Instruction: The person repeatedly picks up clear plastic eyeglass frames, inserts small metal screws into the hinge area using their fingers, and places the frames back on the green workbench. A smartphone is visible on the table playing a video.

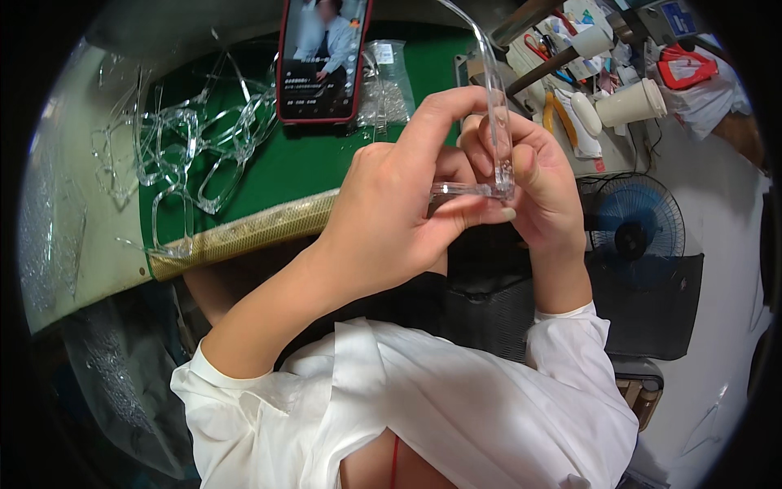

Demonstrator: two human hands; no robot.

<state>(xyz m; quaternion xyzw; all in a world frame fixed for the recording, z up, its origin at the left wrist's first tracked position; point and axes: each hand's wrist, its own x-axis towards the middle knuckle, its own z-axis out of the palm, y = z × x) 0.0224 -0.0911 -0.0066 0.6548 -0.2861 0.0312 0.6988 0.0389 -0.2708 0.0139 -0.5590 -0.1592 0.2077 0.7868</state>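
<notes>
A clear plastic eyeglass frame (503,159) is held up between my two hands, off the table's front edge. One clear temple rises from it past my fingers, and a hinge corner shows near my fingertips. My left hand (387,208) grips the frame from the left, thumb and index finger closed on it. My right hand (547,183) pinches it from the right, fingers curled around the corner. Much of the frame's front is hidden behind my left hand. Several more clear eyeglass frames (189,143) lie tangled on the green mat (269,167) to the left.
A phone (319,69) in a red case stands at the mat's back, beside a clear bag (389,94) of small parts. A gold strip (252,226) edges the table. Pliers (560,122), a pale cup (631,104) and a metal rod (546,69) are right; a fan (635,232) sits below.
</notes>
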